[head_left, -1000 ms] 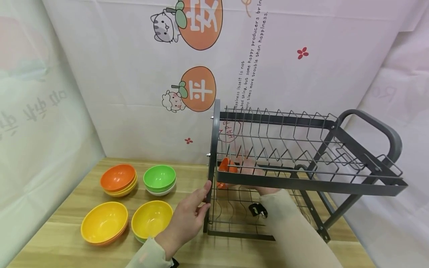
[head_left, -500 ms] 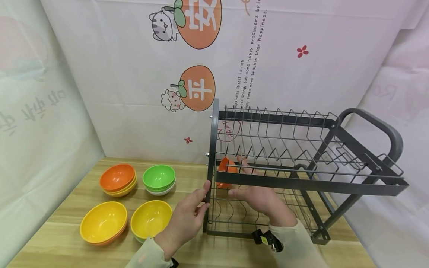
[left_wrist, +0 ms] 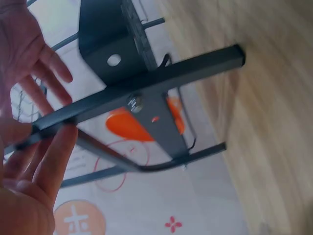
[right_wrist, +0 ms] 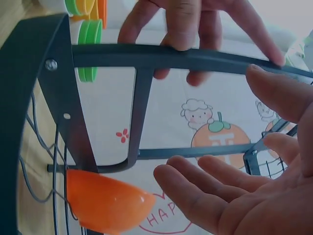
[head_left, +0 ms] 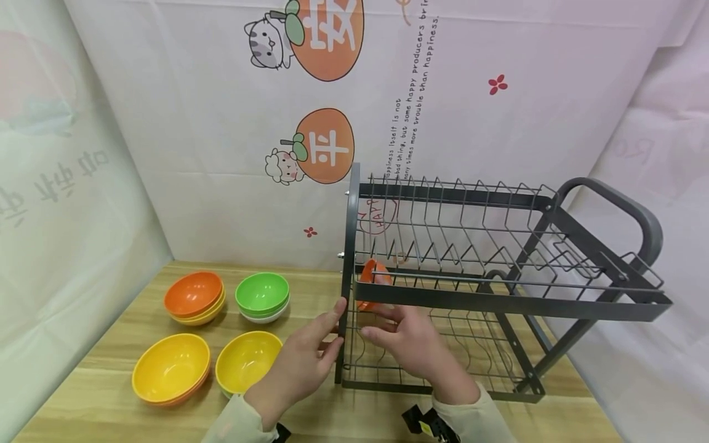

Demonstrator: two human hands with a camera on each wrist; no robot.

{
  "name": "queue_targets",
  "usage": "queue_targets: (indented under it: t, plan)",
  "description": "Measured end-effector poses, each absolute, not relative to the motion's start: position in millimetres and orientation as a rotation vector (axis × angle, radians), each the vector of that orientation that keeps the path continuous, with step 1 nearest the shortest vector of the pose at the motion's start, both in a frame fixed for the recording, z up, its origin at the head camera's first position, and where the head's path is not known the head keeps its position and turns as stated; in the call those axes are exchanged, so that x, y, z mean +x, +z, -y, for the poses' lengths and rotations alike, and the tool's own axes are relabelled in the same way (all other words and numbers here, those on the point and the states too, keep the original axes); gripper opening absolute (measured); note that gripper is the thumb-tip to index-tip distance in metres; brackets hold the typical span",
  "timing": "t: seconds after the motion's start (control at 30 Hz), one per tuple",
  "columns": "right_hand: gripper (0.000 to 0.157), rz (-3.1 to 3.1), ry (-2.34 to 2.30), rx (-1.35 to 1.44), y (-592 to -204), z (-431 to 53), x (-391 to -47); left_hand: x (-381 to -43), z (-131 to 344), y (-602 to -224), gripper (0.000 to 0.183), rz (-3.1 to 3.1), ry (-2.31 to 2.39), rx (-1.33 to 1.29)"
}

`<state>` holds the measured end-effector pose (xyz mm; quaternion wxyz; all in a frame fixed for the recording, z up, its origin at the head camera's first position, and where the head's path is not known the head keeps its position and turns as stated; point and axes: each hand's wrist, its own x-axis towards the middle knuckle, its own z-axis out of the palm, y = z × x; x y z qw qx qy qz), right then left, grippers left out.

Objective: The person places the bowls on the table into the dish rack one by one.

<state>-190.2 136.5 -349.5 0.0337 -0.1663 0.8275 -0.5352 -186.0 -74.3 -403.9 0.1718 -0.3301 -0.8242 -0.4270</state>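
A dark metal two-tier dish rack (head_left: 515, 301) stands on the right of the wooden table. An orange bowl (right_wrist: 105, 203) stands on its side in the rack's lower tier, at the left end. My left hand (head_left: 299, 366) grips the rack's left upright; in the left wrist view fingers (left_wrist: 57, 154) lie on both sides of the bar. Inside the rack, below the upper tier, my right hand (head_left: 415, 344) is held with its fingers loosely extended near the bowl. In the right wrist view nothing lies in its palm, and a gap shows between fingertips and bowl.
Left of the rack stand stacked bowls: an orange bowl (head_left: 194, 294) on yellow ones, a green bowl (head_left: 263, 293) over white, a yellow bowl (head_left: 173, 368) over orange, and another yellow bowl (head_left: 249, 362) over green. A printed cloth (head_left: 221, 215) hangs behind.
My right hand has come away from beside the orange bowl, toward the front of the rack. The bowl stays on its side in the lower tier. My left hand keeps its place on the upright.
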Motion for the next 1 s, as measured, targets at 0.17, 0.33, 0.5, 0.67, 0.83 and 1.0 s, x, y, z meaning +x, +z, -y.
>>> queue_targets:
  t: [0.17, 0.33, 0.5, 0.67, 0.83, 1.0]
  plan:
    - [0.057, -2.475, -1.727, -0.632, -350.5, -129.0, -183.0, -179.0, 87.0, -394.4, 0.070, 2.423, -1.194, -0.971]
    - [0.058, -2.531, -1.731, -0.721, -353.7, -118.9, -178.1, -171.3, 102.0, -386.6, 0.070, 2.423, -1.220, -0.860]
    - [0.052, -2.557, -1.747, -0.791, -358.5, -111.9, -177.2, -170.8, 114.9, -382.1, 0.073, 2.430, -1.277, -0.741]
    - [0.047, -2.582, -1.757, -0.887, -361.8, -107.3, -177.2, -172.3, 120.4, -382.3, 0.081, 2.436, -1.315, -0.659]
    - [0.045, -2.660, -1.751, -0.926, -364.4, -102.6, -177.8, -172.0, 122.5, -383.1, 0.079, 2.450, -1.307, -0.637]
    - [0.038, -2.854, -1.677, -0.908, -368.1, -95.9, -179.2, -172.7, 124.5, -385.0, 0.080, 2.469, -1.292, -0.622]
